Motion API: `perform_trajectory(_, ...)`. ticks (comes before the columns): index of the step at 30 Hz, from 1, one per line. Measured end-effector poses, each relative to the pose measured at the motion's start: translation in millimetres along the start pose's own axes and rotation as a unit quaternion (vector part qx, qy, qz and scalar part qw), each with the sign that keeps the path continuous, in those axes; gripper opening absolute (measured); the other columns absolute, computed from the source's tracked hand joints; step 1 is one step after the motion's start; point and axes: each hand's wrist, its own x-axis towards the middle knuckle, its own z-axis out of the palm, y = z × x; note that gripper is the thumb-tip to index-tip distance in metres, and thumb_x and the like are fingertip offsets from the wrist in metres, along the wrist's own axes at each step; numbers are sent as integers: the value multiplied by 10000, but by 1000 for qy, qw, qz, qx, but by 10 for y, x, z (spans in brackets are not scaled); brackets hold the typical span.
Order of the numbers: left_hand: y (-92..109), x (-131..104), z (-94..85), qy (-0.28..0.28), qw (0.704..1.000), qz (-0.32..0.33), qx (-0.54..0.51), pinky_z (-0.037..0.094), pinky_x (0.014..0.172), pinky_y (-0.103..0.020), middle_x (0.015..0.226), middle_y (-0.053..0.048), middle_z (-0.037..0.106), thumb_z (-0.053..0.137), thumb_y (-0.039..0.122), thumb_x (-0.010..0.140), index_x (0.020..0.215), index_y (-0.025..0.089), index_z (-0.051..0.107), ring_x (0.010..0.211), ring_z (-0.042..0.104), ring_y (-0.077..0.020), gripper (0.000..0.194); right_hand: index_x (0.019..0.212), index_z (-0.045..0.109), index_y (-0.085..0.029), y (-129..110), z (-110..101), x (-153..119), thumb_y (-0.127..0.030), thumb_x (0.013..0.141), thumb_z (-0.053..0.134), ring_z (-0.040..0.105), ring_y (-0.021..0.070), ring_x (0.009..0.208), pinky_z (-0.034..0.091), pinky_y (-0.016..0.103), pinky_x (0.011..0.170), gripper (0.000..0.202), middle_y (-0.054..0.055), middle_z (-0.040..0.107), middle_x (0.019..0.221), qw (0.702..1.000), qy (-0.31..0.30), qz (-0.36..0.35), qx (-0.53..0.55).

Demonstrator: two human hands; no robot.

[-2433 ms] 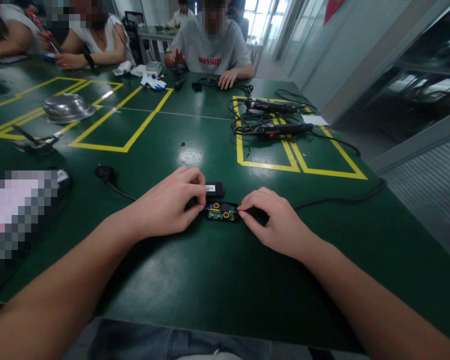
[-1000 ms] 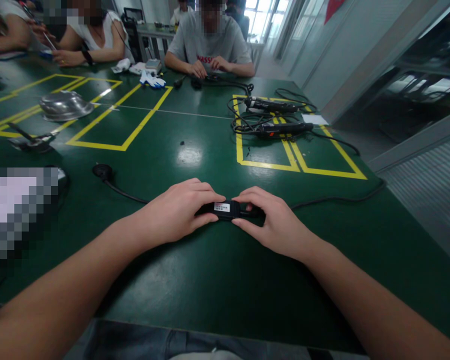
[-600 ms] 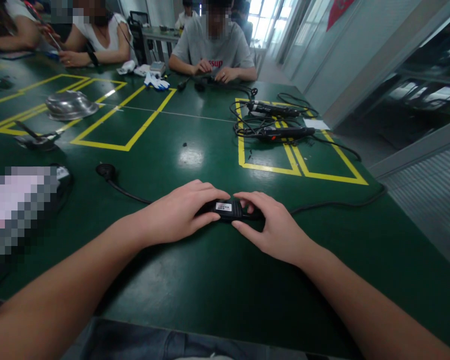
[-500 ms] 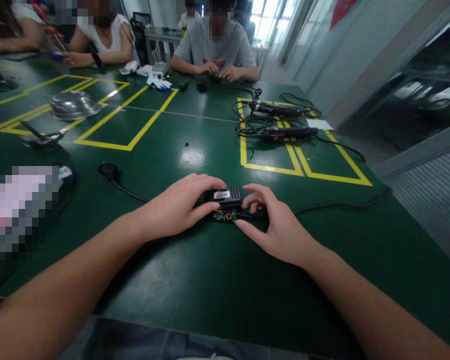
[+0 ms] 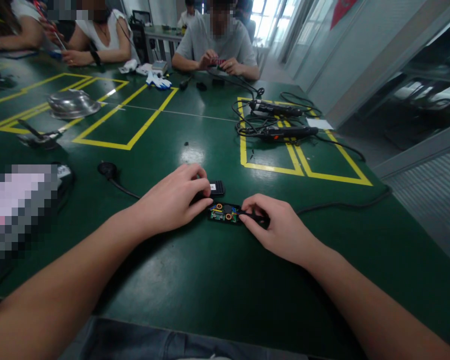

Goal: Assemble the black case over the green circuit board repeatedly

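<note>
Between our two hands, on the near part of the table (image 5: pixel 161 285), lies the small open housing (image 5: pixel 224 222), its circuit board (image 5: pixel 225 213) facing up, with the lid (image 5: pixel 220 188) lying just beyond it. Our right hand (image 5: pixel 279 222) pinches thumb and forefinger nearly together on the black cable (image 5: pixel 255 217) at the housing's right end. Our left hand (image 5: pixel 174 197) is loosely curled, thumb near the housing's left corner and fingers beside the lid; we cannot tell whether it grips either. In our judgement, a pull or twist on the cable could drag the light housing askew or strain the thin wires (image 5: pixel 234 211) where they meet the board. A wire lying proud of the rim could be trapped under the lid, and a careless push of our left fingers could slide the lid away. The lid's left end and label are partly covered by our fingers, the housing's left cable entry is hard to make out, and the wires are too small to trace. Farther left, the lead to the plug (image 5: pixel 107 170) disappears behind our left wrist; the far people's heads are blurred or cut off.
</note>
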Motion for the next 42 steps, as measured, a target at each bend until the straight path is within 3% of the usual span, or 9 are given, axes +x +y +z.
perform_trajectory(4,135,-38,-75,-95,995,-1,-5,461,728,-347,974,-43,707,627,291,1047,1001,216,661,834,659,-226,94,990,662,-224,-11,-9,3,-169,991,662,631,180,732,498,306,677,54,19,701,864,1000,-5,3,3)
perform_trajectory(11,191,-36,-61,-144,989,-32,-30,398,669,-313,919,-18,707,601,223,1069,957,224,592,749,629,-196,113,957,669,-225,9,3,-8,-155,985,697,659,181,743,511,299,679,80,21,721,873,1000,15,-18,0)
perform_trajectory(19,143,-34,-92,-120,990,-35,-62,387,669,-309,876,-15,705,633,235,1038,924,215,631,726,613,-184,116,954,673,-222,-9,-11,-8,-177,994,687,673,194,754,516,311,680,62,34,729,878,999,34,-34,-7)
perform_trajectory(23,94,-48,-129,-98,992,-14,-75,423,709,-304,891,-18,724,623,163,984,932,207,693,752,636,-177,97,978,684,-215,-30,-45,-3,-164,1002,623,662,193,738,511,318,669,83,44,728,877,999,30,-37,9)
perform_trajectory(29,25,-42,-177,-117,985,-33,-120,433,687,-266,789,28,737,685,124,937,889,205,743,704,660,-142,110,922,698,-222,2,-50,14,-160,976,656,627,182,704,480,310,635,92,28,717,836,999,-2,4,46)
perform_trajectory(34,-10,-24,-155,-123,983,-45,-132,464,718,-251,850,25,780,698,104,927,860,213,769,758,697,-139,146,893,703,-229,27,-70,23,-178,996,665,686,210,802,533,351,721,121,51,771,915,998,-18,12,61)
perform_trajectory(39,-3,-50,-154,-105,991,-7,-89,490,735,-282,859,-2,751,665,131,951,842,207,739,770,672,-160,152,874,710,-243,34,-78,25,-177,983,694,698,260,891,562,428,823,128,62,795,908,999,1,-24,25)
perform_trajectory(42,23,-58,-142,-68,995,28,-67,557,920,-362,1082,-59,754,683,166,942,833,210,772,987,703,-218,148,898,712,-238,29,-61,20,-167,973,684,698,255,878,564,415,803,107,62,794,916,999,6,-24,21)
